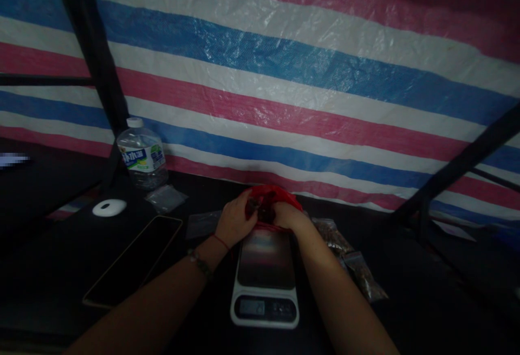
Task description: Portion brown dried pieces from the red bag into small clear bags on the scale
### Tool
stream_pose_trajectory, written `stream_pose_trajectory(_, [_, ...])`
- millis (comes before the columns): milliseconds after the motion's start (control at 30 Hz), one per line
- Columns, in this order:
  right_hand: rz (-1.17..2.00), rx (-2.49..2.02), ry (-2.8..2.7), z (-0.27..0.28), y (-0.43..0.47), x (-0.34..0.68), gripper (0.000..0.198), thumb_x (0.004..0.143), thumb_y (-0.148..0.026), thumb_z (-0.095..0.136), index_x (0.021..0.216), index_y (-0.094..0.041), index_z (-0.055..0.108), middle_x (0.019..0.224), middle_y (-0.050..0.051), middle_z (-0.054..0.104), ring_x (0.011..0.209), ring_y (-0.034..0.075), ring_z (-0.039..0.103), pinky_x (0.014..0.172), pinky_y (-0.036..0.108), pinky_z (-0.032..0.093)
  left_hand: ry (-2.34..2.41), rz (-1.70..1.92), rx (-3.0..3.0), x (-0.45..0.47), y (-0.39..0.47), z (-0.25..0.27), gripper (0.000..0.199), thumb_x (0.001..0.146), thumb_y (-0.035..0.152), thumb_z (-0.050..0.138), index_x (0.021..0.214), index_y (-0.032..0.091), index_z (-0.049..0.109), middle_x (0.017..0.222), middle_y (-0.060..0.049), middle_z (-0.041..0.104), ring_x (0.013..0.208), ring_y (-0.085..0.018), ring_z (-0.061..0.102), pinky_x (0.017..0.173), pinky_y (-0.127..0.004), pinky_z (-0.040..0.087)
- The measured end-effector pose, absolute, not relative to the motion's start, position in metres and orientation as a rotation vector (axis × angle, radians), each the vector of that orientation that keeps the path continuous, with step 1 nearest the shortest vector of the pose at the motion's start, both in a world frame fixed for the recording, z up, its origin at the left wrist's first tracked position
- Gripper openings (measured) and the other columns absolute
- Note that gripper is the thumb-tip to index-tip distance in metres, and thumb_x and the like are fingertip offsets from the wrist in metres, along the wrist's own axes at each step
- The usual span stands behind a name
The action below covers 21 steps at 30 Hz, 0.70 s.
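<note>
A red plastic bag (280,191) stands open behind the kitchen scale (266,268), with dark contents inside. My left hand (236,218) is at the left of the bag's mouth, its fingers curled round something small, dark and shiny that I cannot make out. My right hand (287,216) reaches into the bag from the right, and its fingertips are hidden there. Both forearms pass either side of the scale, whose metal plate shows bare in front of the bag. Its display is lit, but too dim to read surely.
Small filled zip bags (363,276) lie to the right, partly behind my right forearm. To the left are a phone (136,260), a white oval object (109,207), empty clear bags (166,198) and a large plastic bottle (144,160). Striped sheeting (284,100) hangs behind the black table.
</note>
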State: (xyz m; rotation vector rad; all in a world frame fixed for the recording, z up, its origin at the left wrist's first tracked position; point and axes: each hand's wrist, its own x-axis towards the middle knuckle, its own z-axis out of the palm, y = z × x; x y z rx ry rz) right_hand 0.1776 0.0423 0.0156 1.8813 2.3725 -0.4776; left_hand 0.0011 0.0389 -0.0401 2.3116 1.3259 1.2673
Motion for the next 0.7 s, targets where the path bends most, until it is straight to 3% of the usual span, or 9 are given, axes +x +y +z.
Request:
stream_pose_trajectory(300, [-0.495, 1.857, 2.264, 0.0062, 0.0505, 0.1838, 0.036, 0.069, -0.032, 0.067, 0.102, -0.019, 0.072, 0.095, 0.011, 0.072, 0.082, 0.023, 0.067, 0.064, 0.025, 0.048, 1.311, 1.264, 2.293, 0.0001, 0.0362, -0.0367, 0.057, 0.075, 0.021, 0.058, 0.130, 0.018, 0.044, 0.122, -0.011, 0.060, 0.110, -0.025, 0.059, 0.098, -0.042, 0.046])
stream_pose_trajectory(700, [-0.469, 1.894, 2.304, 0.0066, 0.0495, 0.1846, 0.037, 0.073, -0.036, 0.067, 0.106, -0.021, 0.071, 0.103, 0.011, 0.070, 0.090, 0.024, 0.066, 0.076, 0.028, 0.048, 1.312, 1.237, 2.305, 0.0010, 0.0370, -0.0365, 0.055, 0.077, 0.020, 0.056, 0.130, 0.019, 0.043, 0.122, -0.010, 0.059, 0.109, -0.024, 0.059, 0.098, -0.040, 0.045])
